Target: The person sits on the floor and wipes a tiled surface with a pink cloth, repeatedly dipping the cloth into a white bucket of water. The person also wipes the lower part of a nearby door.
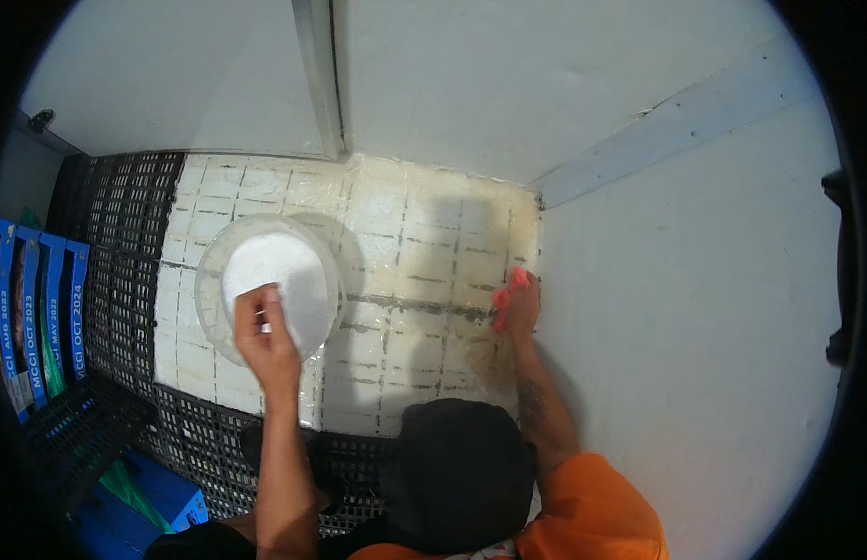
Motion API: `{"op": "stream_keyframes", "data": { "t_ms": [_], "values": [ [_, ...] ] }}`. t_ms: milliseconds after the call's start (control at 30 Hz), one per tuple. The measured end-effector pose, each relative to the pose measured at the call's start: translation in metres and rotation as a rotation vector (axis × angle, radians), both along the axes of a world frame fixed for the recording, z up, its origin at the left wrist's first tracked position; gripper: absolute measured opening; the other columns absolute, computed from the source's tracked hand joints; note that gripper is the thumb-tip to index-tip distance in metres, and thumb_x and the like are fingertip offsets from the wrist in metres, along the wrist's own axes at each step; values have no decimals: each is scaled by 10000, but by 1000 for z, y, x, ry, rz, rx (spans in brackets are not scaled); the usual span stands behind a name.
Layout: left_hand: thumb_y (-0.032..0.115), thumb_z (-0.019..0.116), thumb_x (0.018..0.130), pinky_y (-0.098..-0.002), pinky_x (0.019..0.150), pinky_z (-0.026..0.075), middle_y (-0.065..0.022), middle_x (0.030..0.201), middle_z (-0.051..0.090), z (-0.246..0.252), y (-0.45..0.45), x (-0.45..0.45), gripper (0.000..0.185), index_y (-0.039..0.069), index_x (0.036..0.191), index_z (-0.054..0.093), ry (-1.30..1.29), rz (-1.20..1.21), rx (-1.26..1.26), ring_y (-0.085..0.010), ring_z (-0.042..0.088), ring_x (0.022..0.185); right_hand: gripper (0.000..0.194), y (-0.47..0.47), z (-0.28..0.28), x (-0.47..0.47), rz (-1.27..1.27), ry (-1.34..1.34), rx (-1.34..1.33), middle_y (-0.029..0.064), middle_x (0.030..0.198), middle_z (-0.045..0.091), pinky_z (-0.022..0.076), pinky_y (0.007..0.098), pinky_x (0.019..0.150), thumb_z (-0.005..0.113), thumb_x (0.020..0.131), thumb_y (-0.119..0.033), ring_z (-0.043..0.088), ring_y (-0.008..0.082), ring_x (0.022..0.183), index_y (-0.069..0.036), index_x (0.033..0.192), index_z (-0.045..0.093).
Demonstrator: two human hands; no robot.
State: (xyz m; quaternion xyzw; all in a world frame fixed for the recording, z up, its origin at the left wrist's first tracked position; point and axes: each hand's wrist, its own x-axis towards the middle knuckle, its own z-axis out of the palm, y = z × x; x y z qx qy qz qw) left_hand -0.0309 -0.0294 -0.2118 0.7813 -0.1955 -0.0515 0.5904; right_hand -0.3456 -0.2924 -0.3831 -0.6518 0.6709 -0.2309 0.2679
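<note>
My left hand is over a round translucent plastic tub, its fingers curled with the thumb held against them. I cannot tell whether anything is between them. White material covers the inside of the tub; whether it is foam or powder is unclear. At the right, my right hand grips a pinkish-red cloth on the pale floor, close to the foot of the wall. The floor looks wet and shiny, with dark broken grid lines and brown stains near the right wall.
Black plastic grid mats border the floor at left and front. Blue plastic pallets bearing writing stand at far left. Pale panels wall the right side; a metal door-frame edge is behind. A black cap covers the bottom middle.
</note>
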Motion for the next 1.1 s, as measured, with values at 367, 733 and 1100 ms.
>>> {"op": "stream_keyframes", "data": {
  "t_ms": [367,733,1100],
  "values": [
    [490,438,1057,-347,919,541,-56,1146,662,7,-70,-88,482,72,1249,585,1410,-290,-642,-213,653,1022,356,127,180,153,610,-767,6,153,1125,652,519,464,907,572,996,-329,641,310,1013,-19,1158,638],
    [368,436,1064,-381,912,545,-130,1217,633,-49,31,64,399,64,1299,545,1314,-176,-595,-266,636,1075,302,188,164,308,1153,-827,95,214,884,627,481,488,748,680,889,-257,605,444,886,-7,882,511],
    [361,489,1059,-378,610,448,-88,725,632,-37,4,51,470,-31,851,644,347,91,188,-173,560,659,325,191,137,334,541,-839,694,220,900,610,471,471,811,513,1024,-301,611,361,879,22,990,525]
  ]
}}
